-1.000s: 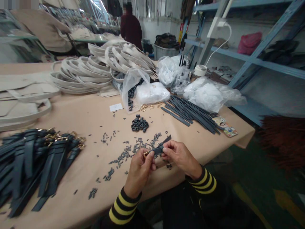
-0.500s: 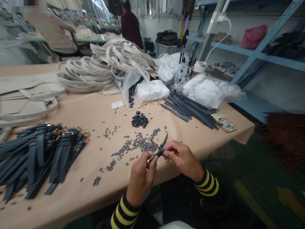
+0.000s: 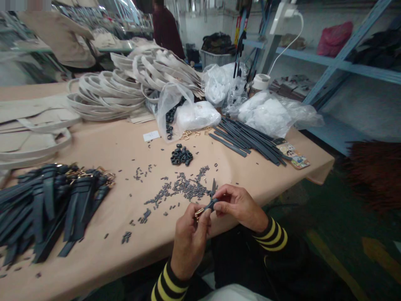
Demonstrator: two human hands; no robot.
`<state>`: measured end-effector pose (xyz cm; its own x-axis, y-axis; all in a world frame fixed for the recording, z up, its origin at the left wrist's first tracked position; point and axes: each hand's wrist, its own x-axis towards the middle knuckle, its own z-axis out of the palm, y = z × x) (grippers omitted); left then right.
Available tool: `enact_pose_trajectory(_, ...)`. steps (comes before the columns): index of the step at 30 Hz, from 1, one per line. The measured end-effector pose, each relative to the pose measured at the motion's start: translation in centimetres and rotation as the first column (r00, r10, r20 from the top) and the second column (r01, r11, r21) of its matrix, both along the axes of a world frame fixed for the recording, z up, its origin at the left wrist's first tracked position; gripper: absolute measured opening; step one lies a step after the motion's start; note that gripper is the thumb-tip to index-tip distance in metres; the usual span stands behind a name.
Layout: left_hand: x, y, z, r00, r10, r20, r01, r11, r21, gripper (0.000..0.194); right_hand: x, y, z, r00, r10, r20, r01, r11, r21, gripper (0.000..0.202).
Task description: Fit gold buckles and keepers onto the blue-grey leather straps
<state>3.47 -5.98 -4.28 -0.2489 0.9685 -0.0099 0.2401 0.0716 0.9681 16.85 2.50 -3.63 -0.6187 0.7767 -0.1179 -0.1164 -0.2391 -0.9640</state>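
Near the table's front edge, my left hand (image 3: 190, 240) pinches a dark strap (image 3: 210, 205) with a gold buckle (image 3: 199, 212) at its lower end. The fingers of my right hand (image 3: 239, 207) close on the same strap from the right, so both hands meet on it. Its pointed tip (image 3: 214, 186) sticks up above the fingers. Just beyond my hands lie many small dark pieces (image 3: 191, 189), scattered over the table, and a little heap of dark loops (image 3: 181, 155).
Finished-looking dark straps (image 3: 46, 200) are piled at the left. Flat dark strips (image 3: 250, 140) lie at the right beside plastic bags (image 3: 266, 113). Coiled beige straps (image 3: 106, 94) sit at the back of the table (image 3: 103, 259). Two people are beyond.
The view has shifted slightly. Both hands stay together on the strap; its pointed tip now stands more upright, and more of the gold buckle shows.
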Motion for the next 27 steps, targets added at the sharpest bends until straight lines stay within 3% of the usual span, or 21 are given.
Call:
enact_pose_trajectory(8,0.9,0.3,-0.1,0.976,0.178,0.126,-0.185,0.982,0.044,0.018,-1.5,-1.9,-0.4,0.981,-0.141,-0.13,0.128,0.986,-0.105,0.029)
enact_pose_trajectory(12,1.1,0.2,-0.6,0.978,0.161,0.131,-0.166,0.986,0.028,0.017,-1.9,-2.4,-1.3,0.978,-0.172,-0.118,0.172,0.985,-0.014,0.027)
enact_pose_trajectory(16,0.5,0.0,-0.7,0.993,0.09,0.072,-0.089,0.996,-0.02,0.018,-0.8,-1.4,-1.3,0.991,-0.079,0.112,0.057,0.981,0.187,0.018)
enact_pose_trajectory(21,0.0,-0.4,-0.7,0.996,0.058,-0.07,-0.058,0.998,-0.005,0.021,0.0,-0.6,-0.3,0.986,0.033,0.163,-0.054,0.991,0.126,0.015)
enact_pose_trajectory(27,0.3,-0.7,-1.0,0.968,0.018,-0.25,0.001,0.997,0.078,0.024,-0.1,-1.1,-0.1,0.962,0.055,0.266,-0.107,0.976,0.189,0.014)
